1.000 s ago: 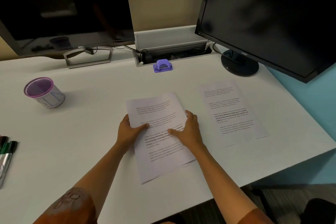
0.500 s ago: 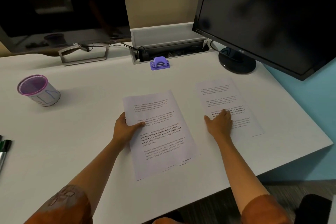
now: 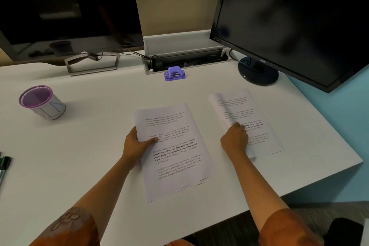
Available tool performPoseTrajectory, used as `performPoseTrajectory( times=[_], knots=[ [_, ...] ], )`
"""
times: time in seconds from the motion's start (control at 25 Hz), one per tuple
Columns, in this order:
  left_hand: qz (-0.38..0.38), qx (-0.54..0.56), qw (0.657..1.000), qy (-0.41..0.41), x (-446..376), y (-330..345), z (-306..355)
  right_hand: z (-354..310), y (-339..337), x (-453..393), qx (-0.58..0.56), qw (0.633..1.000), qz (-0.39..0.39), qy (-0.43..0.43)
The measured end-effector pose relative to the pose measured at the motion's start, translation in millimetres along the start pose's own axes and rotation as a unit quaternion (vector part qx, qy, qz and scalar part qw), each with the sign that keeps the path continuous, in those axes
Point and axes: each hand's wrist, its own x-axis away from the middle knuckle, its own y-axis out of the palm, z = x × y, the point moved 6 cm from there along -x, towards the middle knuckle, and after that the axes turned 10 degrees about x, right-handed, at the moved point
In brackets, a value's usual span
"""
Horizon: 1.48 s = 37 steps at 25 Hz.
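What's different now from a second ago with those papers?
The right hand left the paper stack, moved right to the separate printed sheet and now pinches its left edge, curling it up. The left hand keeps gripping the stack's left edge; hole punch and pen cup stayed put.

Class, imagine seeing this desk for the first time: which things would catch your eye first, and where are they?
The two hands at the centre come first: the left hand grips the edge of a stack of printed sheets, while the right hand holds up the curling left edge of a separate sheet beside it. Then the purple hole punch behind them and the purple-rimmed cup at the left.
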Motion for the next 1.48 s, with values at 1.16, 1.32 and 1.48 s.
performPoseTrajectory(
  times=[1.16,1.32,1.48],
  knots=[
    [-0.006,0.029,0.999,0.018,5,6,12,-168,-11,167,-0.113,0.945,-0.041,-0.305],
    [-0.029,0.023,0.999,0.005,0,4,1,-154,-2,156,-0.203,0.933,-0.097,-0.28],
    [-0.037,0.039,0.998,-0.011,-1,2,-4,-110,-4,100,-0.209,0.962,-0.033,-0.174]
  ],
)
